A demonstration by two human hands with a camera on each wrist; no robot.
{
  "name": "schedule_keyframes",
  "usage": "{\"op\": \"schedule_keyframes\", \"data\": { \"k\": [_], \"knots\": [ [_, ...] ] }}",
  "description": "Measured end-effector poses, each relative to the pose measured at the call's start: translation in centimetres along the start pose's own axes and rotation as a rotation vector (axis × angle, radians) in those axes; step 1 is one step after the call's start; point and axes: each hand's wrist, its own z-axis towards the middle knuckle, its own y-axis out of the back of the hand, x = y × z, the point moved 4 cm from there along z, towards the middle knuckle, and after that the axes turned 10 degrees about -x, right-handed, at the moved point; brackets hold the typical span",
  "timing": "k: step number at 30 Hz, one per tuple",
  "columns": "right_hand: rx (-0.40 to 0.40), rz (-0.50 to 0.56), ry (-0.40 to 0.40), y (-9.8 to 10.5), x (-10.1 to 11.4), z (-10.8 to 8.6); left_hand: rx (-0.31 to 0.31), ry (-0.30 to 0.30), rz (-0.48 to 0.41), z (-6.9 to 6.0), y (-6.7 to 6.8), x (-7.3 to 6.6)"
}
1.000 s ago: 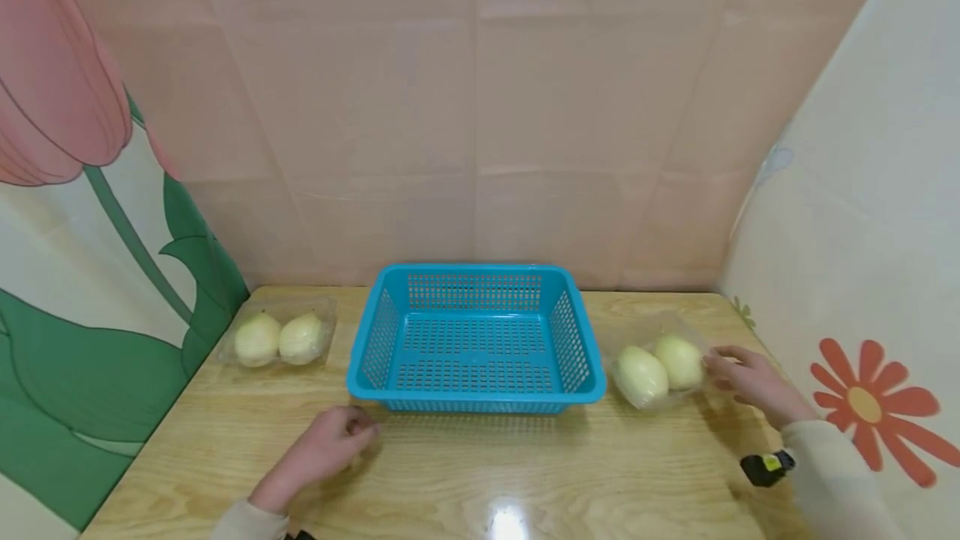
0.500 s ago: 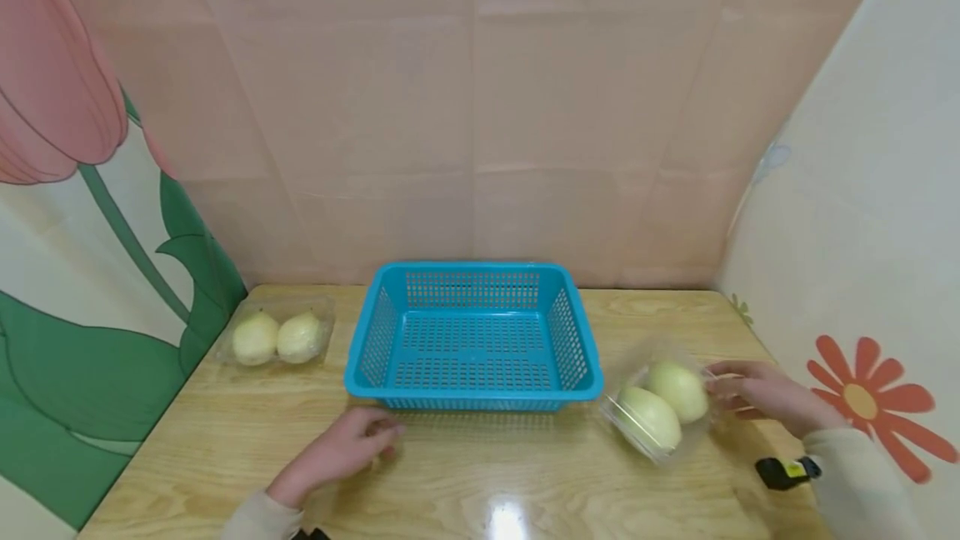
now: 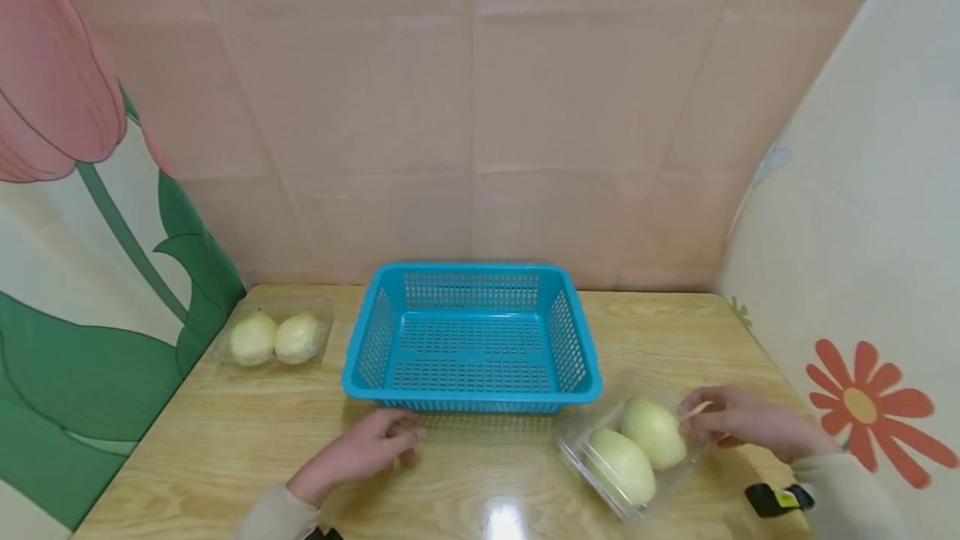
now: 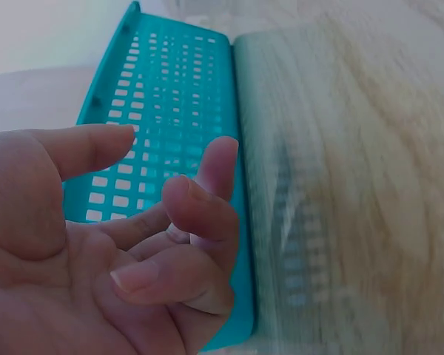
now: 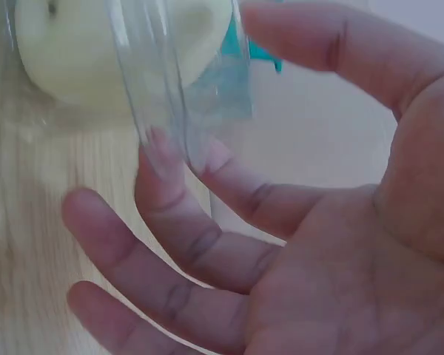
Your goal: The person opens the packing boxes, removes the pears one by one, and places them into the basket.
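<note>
My right hand (image 3: 750, 422) grips the edge of a clear plastic clamshell container (image 3: 570, 448) at the front right of the table. Two pale yellow-green pears (image 3: 654, 432) lie inside it, seen through the plastic. In the right wrist view, the thumb and two fingertips meet the rim beside one pear (image 5: 74, 52), while the other fingers stay off it. My left hand (image 3: 367, 450) holds nothing, its fingers loosely bent, just in front of a blue perforated basket (image 3: 472, 397). The basket's side (image 4: 163, 96) rises behind those fingers in the left wrist view.
Another clear container (image 3: 318, 357) with two pears (image 3: 253, 338) rests at the table's back left. The wooden table (image 3: 225, 440) ends at a pink cloth backdrop (image 3: 472, 148). A flower-printed sheet (image 3: 862, 273) borders the right side.
The right hand has brought the container of pears nearer to the table's front and to the left, turning it slightly. My left hand has shifted right along the basket's front.
</note>
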Motion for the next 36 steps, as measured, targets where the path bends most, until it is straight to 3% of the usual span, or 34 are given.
{"op": "schedule_keyframes", "data": {
  "k": [7, 15, 20, 25, 31, 36],
  "knots": [
    [0.122, 0.025, 0.023, -3.0, 1.9, -0.4, 0.004, -0.030, -0.003, -0.1, -1.0, 0.0],
    [0.167, -0.061, 0.207, -6.1, 4.8, -1.0, 0.012, -0.020, -0.004, -0.3, -2.9, -0.1],
    [0.168, -0.164, 0.271, -8.2, 7.2, -1.4, 0.036, 0.012, -0.117, -0.6, -4.0, -0.8],
    [0.142, -0.230, 0.261, -10.3, 9.0, -1.5, 0.085, 0.069, -0.259, -0.8, -4.6, -0.9],
    [0.070, -0.286, 0.265, -12.6, 10.7, -1.6, 0.095, 0.087, -0.313, -0.9, -4.6, -0.7],
    [0.068, -0.297, 0.248, -13.8, 11.3, -1.1, 0.055, 0.083, -0.327, -0.5, -4.5, -0.5]
  ]
}}
